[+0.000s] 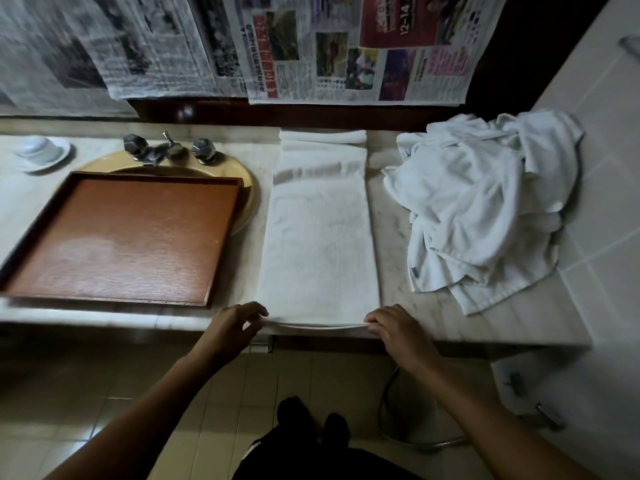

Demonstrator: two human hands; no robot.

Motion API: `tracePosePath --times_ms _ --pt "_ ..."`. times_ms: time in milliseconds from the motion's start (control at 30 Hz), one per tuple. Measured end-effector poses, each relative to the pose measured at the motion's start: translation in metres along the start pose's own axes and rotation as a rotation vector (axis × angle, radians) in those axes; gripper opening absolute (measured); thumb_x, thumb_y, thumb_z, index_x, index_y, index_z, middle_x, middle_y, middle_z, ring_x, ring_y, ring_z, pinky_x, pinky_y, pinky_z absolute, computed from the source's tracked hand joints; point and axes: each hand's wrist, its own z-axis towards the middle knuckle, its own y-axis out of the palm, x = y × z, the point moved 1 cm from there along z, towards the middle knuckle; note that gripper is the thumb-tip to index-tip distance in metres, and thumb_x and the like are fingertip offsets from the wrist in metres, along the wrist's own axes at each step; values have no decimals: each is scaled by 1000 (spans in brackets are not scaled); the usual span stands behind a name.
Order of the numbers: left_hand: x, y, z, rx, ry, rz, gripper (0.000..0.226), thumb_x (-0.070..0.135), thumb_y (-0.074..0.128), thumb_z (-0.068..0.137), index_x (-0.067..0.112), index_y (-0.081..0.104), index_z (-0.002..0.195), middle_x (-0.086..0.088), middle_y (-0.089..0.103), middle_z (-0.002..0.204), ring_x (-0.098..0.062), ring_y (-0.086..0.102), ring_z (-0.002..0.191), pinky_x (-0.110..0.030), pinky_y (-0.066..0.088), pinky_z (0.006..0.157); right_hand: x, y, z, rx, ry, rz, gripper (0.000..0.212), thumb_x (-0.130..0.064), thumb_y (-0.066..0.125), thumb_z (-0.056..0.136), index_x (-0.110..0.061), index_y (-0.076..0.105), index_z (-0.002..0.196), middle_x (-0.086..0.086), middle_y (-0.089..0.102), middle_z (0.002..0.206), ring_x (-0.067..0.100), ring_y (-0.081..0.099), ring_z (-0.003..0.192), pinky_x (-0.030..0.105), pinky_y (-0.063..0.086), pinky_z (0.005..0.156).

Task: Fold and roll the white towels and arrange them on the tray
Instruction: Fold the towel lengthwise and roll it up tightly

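**Desk:** Where is the towel lying?

**Photographer:** A long folded towel [318, 244] is lying lengthwise on the pale surface [391, 237], stretching from the far wall to the near edge.

**Desk:** And what are the hands doing?

**Photographer:** The left hand [235, 327] is pinching the towel's near left corner, its grip closing on the cloth between thumb and fingers. The right hand [398, 329] is curling over the near right corner, its grip grasping the same edge. That edge is lifting slightly off the lip of the surface.

**Desk:** Where is the tray sitting?

**Photographer:** The brown tray [138, 237] is sitting just left of the towel, partly covering a yellow sink [251, 192]. A crumpled pile of white towels [485, 202] is sprawling on the right, apart from the folded one.

**Desk:** Is anything showing behind?

**Photographer:** Newspaper sheets [346, 46] are hanging along the far wall above the taps [169, 150]. A white cup [40, 150] is resting on a saucer at the far left.
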Motion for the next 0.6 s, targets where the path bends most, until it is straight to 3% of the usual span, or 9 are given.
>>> tracePosePath --times_ms 167,267,367,467,600 --pt "12 -8 10 -38 -149 -28 20 20 81 87 37 71 85 19 70 75 16 62 75 -3 40 62 3 -9 6 -55 145 94 10 -22 67 98 -21 70 108 -7 70 101 7 64 93 26 52 81" --pt "14 -11 14 -54 -202 -56 8 17 79 89 23 79 92 14 69 75 18 58 58 -6 41 54 6 -9 14 -54 175 120 8 -18 68 97 -18 74 103 -5 70 98 9 64 90 31 54 83" --pt "13 -9 18 -56 -270 -78 7 19 78 89 23 80 94 7 72 76 14 56 49 -8 39 49 10 -5 19 -33 180 78 7 -17 71 95 -19 76 99 -5 64 94 11 63 86 34 54 83" --pt "12 -6 20 -46 -319 -83 5 25 79 88 30 79 91 9 72 80 4 60 59 -20 43 57 8 0 20 -16 187 11 10 -15 72 93 -21 75 101 -8 59 95 16 62 92 33 52 84" --pt "12 8 19 49 -275 -60 12 19 80 87 23 73 95 8 59 86 -2 56 72 -12 36 59 -8 12 24 32 62 -139 46 11 69 78 -22 66 112 -3 58 105 21 56 97 38 51 79"
